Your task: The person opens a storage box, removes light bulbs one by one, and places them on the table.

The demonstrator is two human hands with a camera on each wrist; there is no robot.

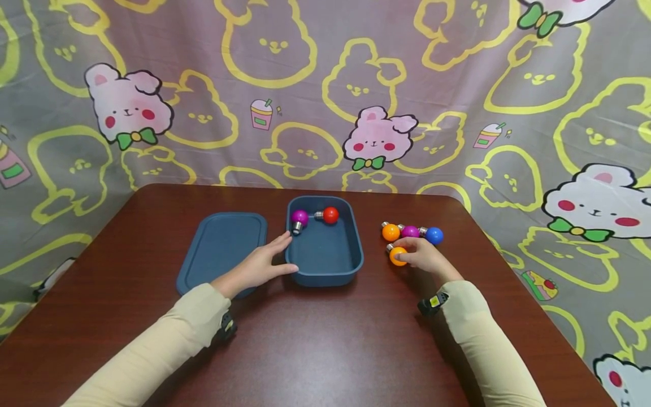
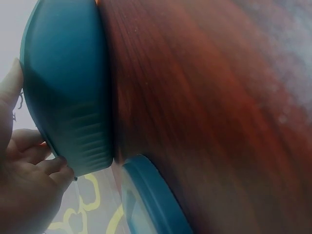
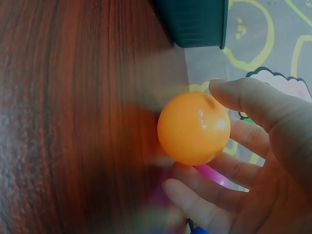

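My right hand pinches an orange light bulb between thumb and fingers, low over the table to the right of the box. In the right wrist view, the round orange globe shows between the thumb and fingertips. My left hand rests at the left side of a blue-grey open box, fingers spread and touching its rim. Inside the box, toward the back, lie a purple bulb and a red bulb with silver screw bases. Just behind the right hand sit another orange bulb, a purple bulb and a blue bulb.
A flat blue-grey lid lies on the table left of the box, partly behind the left hand. The dark brown table ends at a patterned cloth hanging behind it. Each wrist wears a small dark device.
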